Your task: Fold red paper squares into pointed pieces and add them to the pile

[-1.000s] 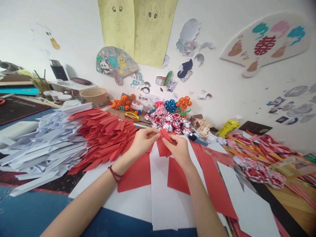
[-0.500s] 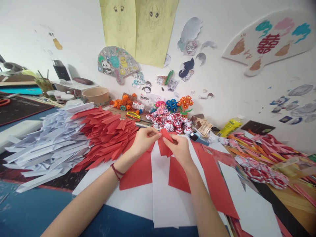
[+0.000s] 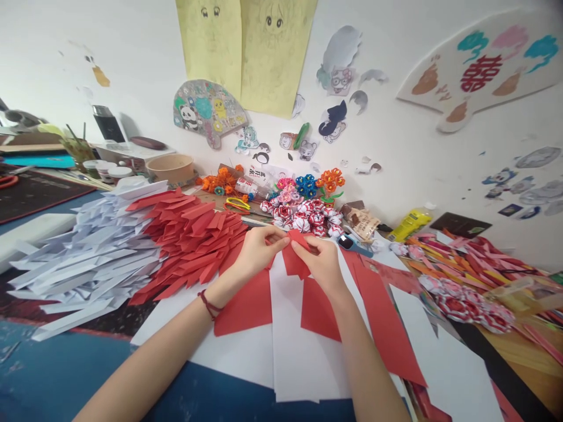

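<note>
1. Head view: red paper (image 3: 294, 264), already folded over, sits above white sheets (image 3: 303, 363).
2. Left hand (image 3: 258, 253) and right hand (image 3: 323, 261), fingertips nearly closed, pinch its far end, likely steadying the layers.

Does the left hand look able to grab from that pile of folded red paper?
Probably yes: the left hand is right beside the pile of folded red paper, with nothing between them, though its fingers are holding a small red paper piece.
</note>
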{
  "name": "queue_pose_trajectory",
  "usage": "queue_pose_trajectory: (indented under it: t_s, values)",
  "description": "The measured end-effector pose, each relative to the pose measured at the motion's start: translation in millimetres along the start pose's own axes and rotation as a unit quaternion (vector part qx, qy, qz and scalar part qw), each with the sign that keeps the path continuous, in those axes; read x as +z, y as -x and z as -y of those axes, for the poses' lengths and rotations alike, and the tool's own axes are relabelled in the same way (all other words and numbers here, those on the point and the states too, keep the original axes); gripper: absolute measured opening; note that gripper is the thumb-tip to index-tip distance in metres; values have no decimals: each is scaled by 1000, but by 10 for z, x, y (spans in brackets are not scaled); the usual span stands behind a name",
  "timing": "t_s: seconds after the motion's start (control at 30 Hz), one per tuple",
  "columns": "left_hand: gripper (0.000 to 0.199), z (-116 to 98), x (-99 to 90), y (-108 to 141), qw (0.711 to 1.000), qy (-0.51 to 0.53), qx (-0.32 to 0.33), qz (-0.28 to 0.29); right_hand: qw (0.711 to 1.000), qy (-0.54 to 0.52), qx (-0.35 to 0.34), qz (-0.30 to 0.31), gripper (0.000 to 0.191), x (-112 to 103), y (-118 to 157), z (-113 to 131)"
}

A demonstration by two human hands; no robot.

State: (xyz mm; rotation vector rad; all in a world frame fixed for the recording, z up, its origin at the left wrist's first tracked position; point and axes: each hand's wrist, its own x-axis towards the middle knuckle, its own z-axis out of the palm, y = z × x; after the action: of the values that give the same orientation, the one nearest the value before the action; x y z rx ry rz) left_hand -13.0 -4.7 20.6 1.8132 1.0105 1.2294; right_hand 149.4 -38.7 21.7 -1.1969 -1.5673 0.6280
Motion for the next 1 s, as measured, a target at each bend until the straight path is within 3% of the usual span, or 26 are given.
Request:
queue_pose_trajectory:
  t_s: [0.23,0.57,1.0]
  values:
    - [18,-33,2,16,998,-26,18,-49,1000,-28,-5,10,25,-18,8,35]
    - [20,-40,2,26,999,10,35,-34,1000,14,23,6,36,-30,0,35]
    - [19,-70,-24,29,998,-25,40,-48,1000,29,-1,-1,26,-32,-5,25]
